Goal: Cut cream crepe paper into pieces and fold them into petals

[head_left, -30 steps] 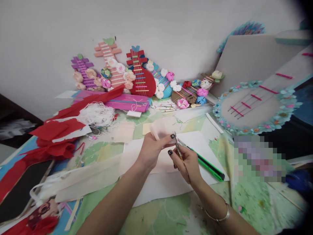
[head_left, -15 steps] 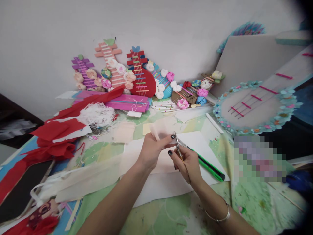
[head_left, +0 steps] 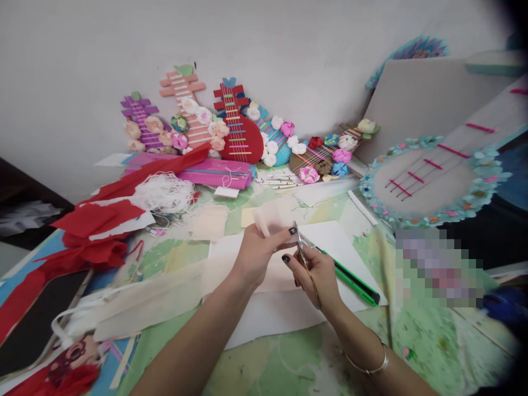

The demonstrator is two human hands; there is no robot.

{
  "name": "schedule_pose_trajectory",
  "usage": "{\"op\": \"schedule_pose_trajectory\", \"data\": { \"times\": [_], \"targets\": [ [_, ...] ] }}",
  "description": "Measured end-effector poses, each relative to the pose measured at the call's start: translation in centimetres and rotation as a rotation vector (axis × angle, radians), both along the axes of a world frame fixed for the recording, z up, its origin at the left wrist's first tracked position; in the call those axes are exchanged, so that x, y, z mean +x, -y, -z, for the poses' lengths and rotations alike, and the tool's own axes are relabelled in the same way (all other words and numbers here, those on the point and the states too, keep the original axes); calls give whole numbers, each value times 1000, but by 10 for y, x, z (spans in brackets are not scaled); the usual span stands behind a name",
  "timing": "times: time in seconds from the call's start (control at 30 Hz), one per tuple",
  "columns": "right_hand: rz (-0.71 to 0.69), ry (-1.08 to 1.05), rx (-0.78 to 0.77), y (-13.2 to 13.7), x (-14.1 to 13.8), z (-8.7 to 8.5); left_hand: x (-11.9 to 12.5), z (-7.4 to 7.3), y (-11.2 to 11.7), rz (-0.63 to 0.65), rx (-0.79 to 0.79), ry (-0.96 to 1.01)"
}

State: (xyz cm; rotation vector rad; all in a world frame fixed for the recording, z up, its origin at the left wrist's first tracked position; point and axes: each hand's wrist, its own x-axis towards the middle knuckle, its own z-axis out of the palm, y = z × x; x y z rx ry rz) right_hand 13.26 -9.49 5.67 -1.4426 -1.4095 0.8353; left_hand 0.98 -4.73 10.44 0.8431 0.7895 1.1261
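My left hand (head_left: 256, 250) is closed on a thin, pale pink sheet of paper (head_left: 277, 214), pinching it between thumb and fingers. In my right hand (head_left: 317, 275) is a small pair of scissors (head_left: 301, 247) with gold-toned handles, its blades pointing up beside my left thumb tip. How far the blades are apart, and whether they touch the pink sheet, I cannot tell. Under both hands lies white paper (head_left: 284, 313) with a pale pink sheet over part of it. A green utility knife (head_left: 350, 280) rests on the white paper, right of my right hand.
Several decorated paper lutes, one of them red (head_left: 243, 135), lean against the wall. White string (head_left: 165, 192) and red crepe paper (head_left: 94, 220) lie at the left. A large flower-edged lute (head_left: 429, 190) stands at the right. A pale strip (head_left: 160, 300) crosses the table's left side.
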Motion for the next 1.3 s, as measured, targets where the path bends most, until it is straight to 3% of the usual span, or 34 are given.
{"op": "schedule_pose_trajectory", "data": {
  "times": [0.47, 1.3],
  "targets": [
    [12, 13, -6, -2, 0, 2, 0, -4, 1, 4, -10, -10],
    [-17, -220, 99, -3, 4, 7, -1, -2, 1, 89, -54, 64]
  ]
}}
